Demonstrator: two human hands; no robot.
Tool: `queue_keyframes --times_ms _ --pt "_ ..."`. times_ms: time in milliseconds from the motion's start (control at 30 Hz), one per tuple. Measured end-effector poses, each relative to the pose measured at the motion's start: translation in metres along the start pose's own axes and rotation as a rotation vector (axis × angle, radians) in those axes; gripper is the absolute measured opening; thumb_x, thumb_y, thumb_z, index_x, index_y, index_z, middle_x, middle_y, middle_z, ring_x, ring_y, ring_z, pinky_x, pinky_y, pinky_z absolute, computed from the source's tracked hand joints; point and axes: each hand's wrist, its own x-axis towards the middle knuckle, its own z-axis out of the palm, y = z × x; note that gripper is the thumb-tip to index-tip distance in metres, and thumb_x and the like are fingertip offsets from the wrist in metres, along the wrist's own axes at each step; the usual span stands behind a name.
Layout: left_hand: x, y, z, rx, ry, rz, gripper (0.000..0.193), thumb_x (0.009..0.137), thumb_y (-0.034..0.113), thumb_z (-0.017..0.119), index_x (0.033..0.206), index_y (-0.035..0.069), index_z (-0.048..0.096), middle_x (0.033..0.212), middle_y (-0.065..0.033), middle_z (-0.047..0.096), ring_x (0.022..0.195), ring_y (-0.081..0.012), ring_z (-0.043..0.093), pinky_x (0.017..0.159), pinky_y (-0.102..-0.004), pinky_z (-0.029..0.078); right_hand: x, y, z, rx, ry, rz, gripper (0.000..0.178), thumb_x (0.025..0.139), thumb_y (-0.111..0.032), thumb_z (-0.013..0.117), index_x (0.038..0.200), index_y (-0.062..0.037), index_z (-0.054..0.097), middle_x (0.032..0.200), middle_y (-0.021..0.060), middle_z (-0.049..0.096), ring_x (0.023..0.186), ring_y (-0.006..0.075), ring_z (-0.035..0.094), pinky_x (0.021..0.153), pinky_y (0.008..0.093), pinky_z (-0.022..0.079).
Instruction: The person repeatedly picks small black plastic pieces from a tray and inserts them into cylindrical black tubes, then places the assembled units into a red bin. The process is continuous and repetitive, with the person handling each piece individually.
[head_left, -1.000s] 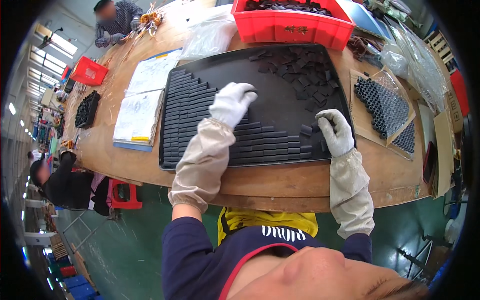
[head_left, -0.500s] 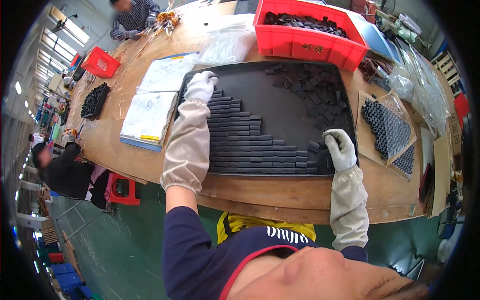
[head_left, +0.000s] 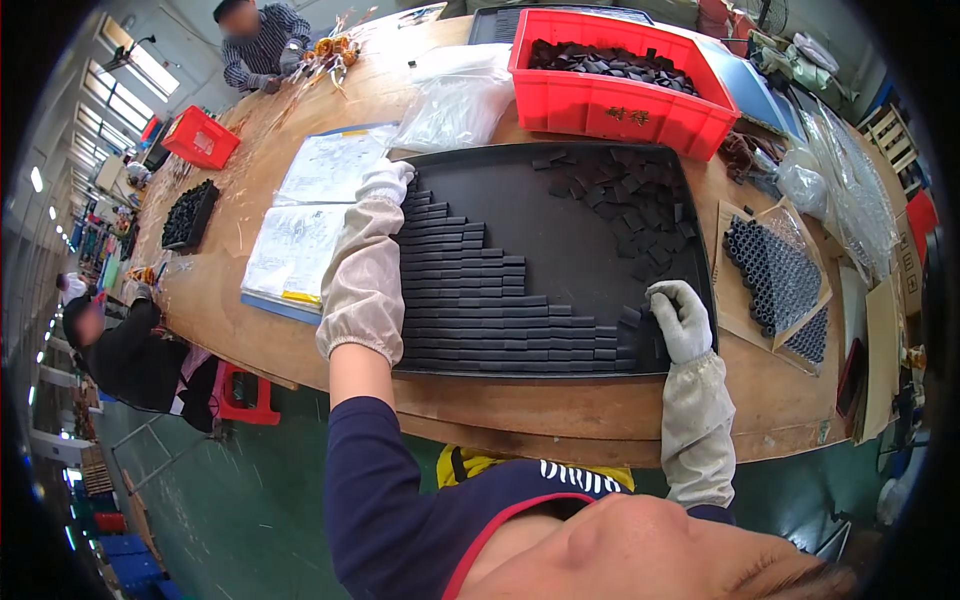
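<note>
A shallow black tray (head_left: 520,215) lies in front of me. Rows of flat black rectangular pieces (head_left: 470,310) fill its near left part, stepping down in length toward the far side. Loose black pieces (head_left: 625,200) are scattered in its far right part. My gloved left hand (head_left: 387,180) is at the tray's far left corner, its fingers curled in; what they hold, if anything, is hidden. My gloved right hand (head_left: 682,322) is over the near right part of the tray, thumb and fingers closed together beside a few pieces near the row ends.
Behind the tray stands a red bin (head_left: 620,115) of black pieces, next to clear plastic bags (head_left: 455,110). Papers on a clipboard (head_left: 300,240) lie left. A honeycomb-like black sheet on cardboard (head_left: 770,270) lies right. Two other people sit at the table's far and left sides.
The view has shifted, so the tray appears lower. My left hand has moved left across the tray toward its far left corner. My right hand stays in about the same place over the tray.
</note>
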Motion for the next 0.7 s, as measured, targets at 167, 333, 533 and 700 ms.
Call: queue_keyframes --times_ms 167,333,533,700 --pt "-0.018 0.016 -0.009 0.056 0.196 0.135 0.030 0.090 0.028 0.067 0.120 0.025 0.070 0.111 -0.0203 0.068 0.103 -0.0382 0.065 0.090 -0.0454 0.053 0.000 0.008 -0.001 0.017 0.019 -0.064 0.012 0.095 -0.006 0.063 0.105 -0.0014 0.067 0.092 0.0039 0.068 0.088 0.0105 0.062 0.079 0.0258 0.050" --pt "-0.046 0.061 0.008 -1.502 -0.063 -0.187 0.031 0.098 0.022 0.062 0.125 0.008 0.063 0.095 -0.0076 0.065 0.085 -0.0208 0.064 0.075 -0.0354 0.056 0.002 -0.005 0.001 -0.073 0.001 -0.113 0.013 0.092 -0.009 0.067 0.103 -0.0030 0.070 0.095 0.0079 0.070 0.089 0.0141 0.065 0.080 0.0289 0.051" --pt "-0.134 0.191 -0.017 -2.338 -0.758 -0.106 0.045 0.100 0.007 0.055 0.143 -0.001 0.044 0.126 -0.0185 0.057 0.098 -0.0254 0.061 0.088 -0.0325 0.057 0.035 -0.030 -0.042 -0.498 0.047 -0.520 0.011 0.082 -0.009 0.073 0.092 -0.0047 0.069 0.089 0.0138 0.068 0.086 0.0339 0.067 0.076 0.0406 0.054" --pt "-0.158 0.270 -0.025 -2.547 -0.926 0.077 0.051 0.102 0.003 0.049 0.149 -0.005 0.029 0.146 -0.0308 0.043 0.128 -0.0370 0.054 0.108 -0.0401 0.051 0.097 0.002 -0.113 -1.135 0.500 -0.524 0.015 0.087 -0.023 0.068 0.098 -0.0118 0.069 0.097 0.0086 0.068 0.093 0.0320 0.066 0.081 0.0445 0.051"
